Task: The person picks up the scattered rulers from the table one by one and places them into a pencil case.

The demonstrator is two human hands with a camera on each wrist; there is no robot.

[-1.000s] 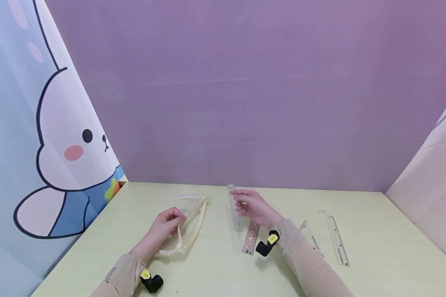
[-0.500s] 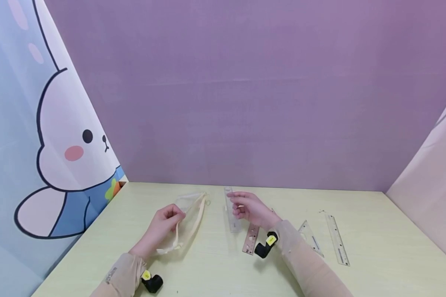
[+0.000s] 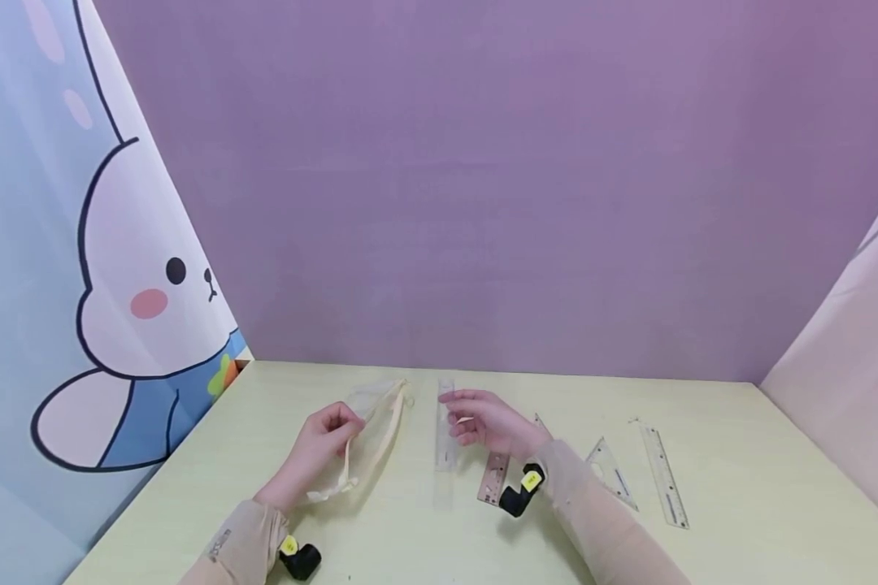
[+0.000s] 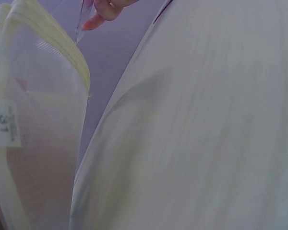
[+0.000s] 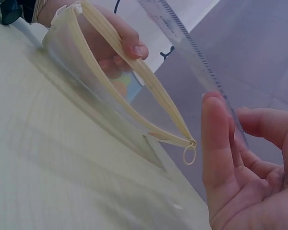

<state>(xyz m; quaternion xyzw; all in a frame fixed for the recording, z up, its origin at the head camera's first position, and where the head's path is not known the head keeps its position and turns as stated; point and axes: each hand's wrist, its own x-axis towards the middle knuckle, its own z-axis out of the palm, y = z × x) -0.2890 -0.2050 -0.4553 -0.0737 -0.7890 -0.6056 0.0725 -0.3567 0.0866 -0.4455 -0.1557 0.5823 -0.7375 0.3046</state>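
My left hand point(image 3: 329, 431) pinches one edge of a translucent zipper pouch point(image 5: 156, 91), cream along its zipper. The pouch's mouth gapes, and a small pull ring point(image 5: 189, 155) hangs from its end. In the left wrist view a white label point(image 4: 8, 123) marked 31 shows on its side. To the right, my right hand point(image 3: 490, 418) pinches a clear ruler point(image 3: 445, 452) between thumb and fingers, held above the table beside the pouch. Graduation marks run along the ruler's edge in the right wrist view.
On the pale table point(image 3: 556, 544), a pink ruler point(image 3: 493, 479) lies partly under my right wrist. Further right are a clear set square point(image 3: 615, 478) and another clear ruler point(image 3: 664, 479). A purple backdrop point(image 3: 483, 203) rises behind the table.
My right hand has moved left toward the pouch, bringing the clear ruler with it and turning it slightly. My left hand has stayed nearly still on the pouch's edge.
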